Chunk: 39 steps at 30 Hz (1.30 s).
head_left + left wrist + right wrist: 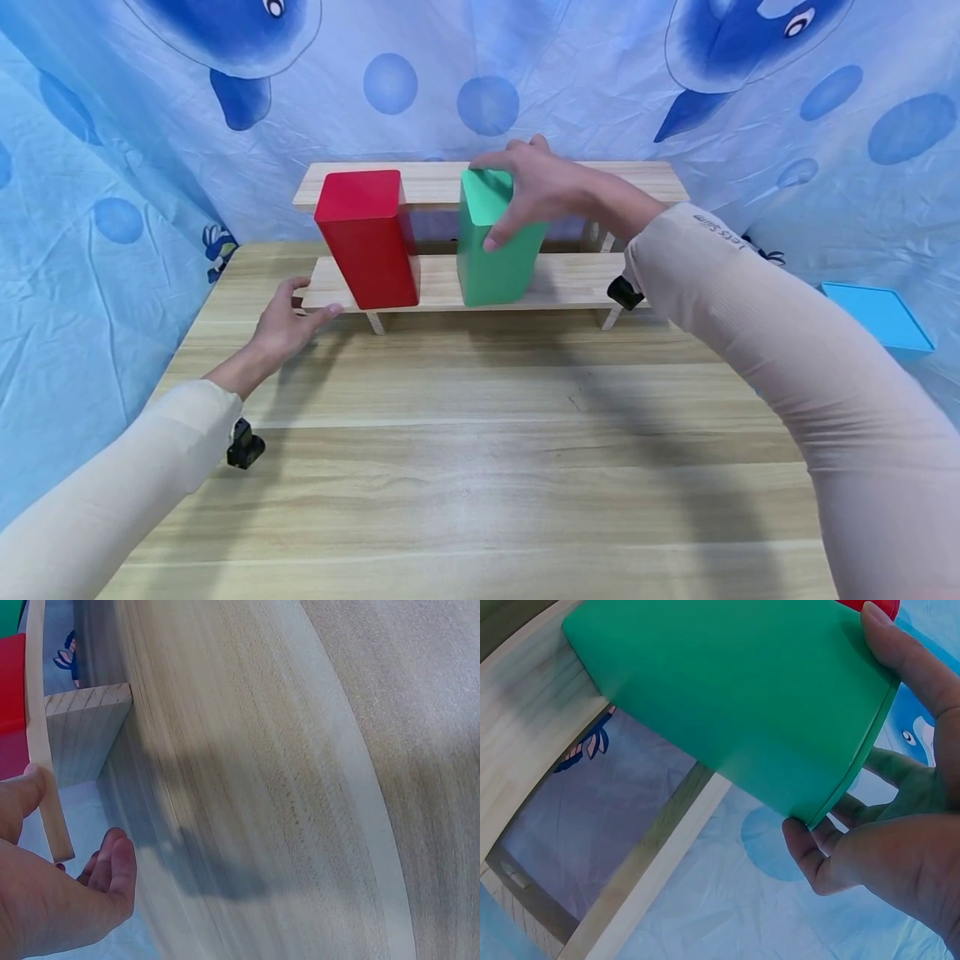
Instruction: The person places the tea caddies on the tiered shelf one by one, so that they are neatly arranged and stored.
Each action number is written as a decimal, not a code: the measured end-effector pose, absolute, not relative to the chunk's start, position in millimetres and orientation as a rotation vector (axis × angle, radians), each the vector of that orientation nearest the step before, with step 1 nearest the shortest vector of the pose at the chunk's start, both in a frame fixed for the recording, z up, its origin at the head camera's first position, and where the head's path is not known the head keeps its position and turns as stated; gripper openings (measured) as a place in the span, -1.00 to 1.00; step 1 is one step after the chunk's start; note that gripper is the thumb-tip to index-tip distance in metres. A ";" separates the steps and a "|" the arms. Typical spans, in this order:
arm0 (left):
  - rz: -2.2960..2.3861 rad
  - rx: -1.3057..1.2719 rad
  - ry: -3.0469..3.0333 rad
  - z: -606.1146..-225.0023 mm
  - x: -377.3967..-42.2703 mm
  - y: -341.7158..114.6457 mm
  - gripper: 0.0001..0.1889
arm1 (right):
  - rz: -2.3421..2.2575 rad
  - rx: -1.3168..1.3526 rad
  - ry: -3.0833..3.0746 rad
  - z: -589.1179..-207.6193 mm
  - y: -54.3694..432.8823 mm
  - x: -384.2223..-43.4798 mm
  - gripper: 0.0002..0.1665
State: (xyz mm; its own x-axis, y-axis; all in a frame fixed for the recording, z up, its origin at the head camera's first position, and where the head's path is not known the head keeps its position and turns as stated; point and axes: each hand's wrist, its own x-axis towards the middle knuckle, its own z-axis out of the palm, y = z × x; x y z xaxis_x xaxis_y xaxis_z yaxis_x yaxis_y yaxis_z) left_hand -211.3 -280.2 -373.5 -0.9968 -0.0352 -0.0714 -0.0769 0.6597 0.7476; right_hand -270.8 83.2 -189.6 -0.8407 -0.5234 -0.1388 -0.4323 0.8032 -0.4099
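Right hand [534, 183]: your fingers [805, 851] grip the green box [498, 267] near its top; the thumb lies on the front face, and the other fingers reach over to the back of the top edge.
Left hand [281, 327]: you hold the front left corner of the lower board [442, 279], thumb [31, 787] against its edge and the other fingers curled about the end.
Green box: upright in your right hand, its base at the lower board close to the front edge; you cannot tell from here whether its full weight rests there.
Red box [371, 262]: upright on the lower board, to the left of the green box and apart from it, between that box and your left hand.
Upper board [431, 185]: behind both boxes, raised above the lower one, partly hidden by them and by your right hand.
Leg [377, 323]: a short wooden support under the lower board, below the red box.
Counter [465, 467]: light wood grain under the boards, with your arms' shadows across it.
Sleeves [765, 358]: pale on both your arms, with a small black device [245, 446] at each wrist.
Blue tray [877, 315]: beyond your right forearm, well apart from the boxes.
Cloth [562, 92]: blue, printed with whales and round spots, hanging behind the boards.
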 end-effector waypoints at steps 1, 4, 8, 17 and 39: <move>1.269 -0.097 2.817 -373.2 -211.4 -280.1 -0.08 | -0.538 -0.736 2.746 -189.6 81.9 -271.4 0.27; 1.255 -0.101 2.823 -372.8 -211.7 -279.9 -0.08 | -0.530 -0.720 2.749 -189.1 75.9 -273.2 0.29; 1.257 -0.100 2.820 -373.5 -212.5 -279.7 -0.08 | -0.490 -0.673 2.755 -187.7 64.4 -276.5 0.28; 1.272 -0.108 2.813 -374.3 -212.4 -278.5 -0.09 | -0.453 -0.559 2.719 -186.0 50.1 -284.8 0.27; 1.269 -0.103 2.815 -372.5 -211.8 -279.2 -0.10 | -0.396 -0.656 2.737 -169.6 68.2 -271.2 0.36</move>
State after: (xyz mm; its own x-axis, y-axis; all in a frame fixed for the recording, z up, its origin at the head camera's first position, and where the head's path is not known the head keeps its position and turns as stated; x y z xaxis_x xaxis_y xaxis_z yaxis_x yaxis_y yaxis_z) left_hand -211.8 -279.2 -372.5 -0.9964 -0.0395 -0.0748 -0.0822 0.6607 0.7461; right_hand -271.2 68.2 -169.6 -0.8515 -0.4757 -0.2207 -0.3936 0.8579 -0.3303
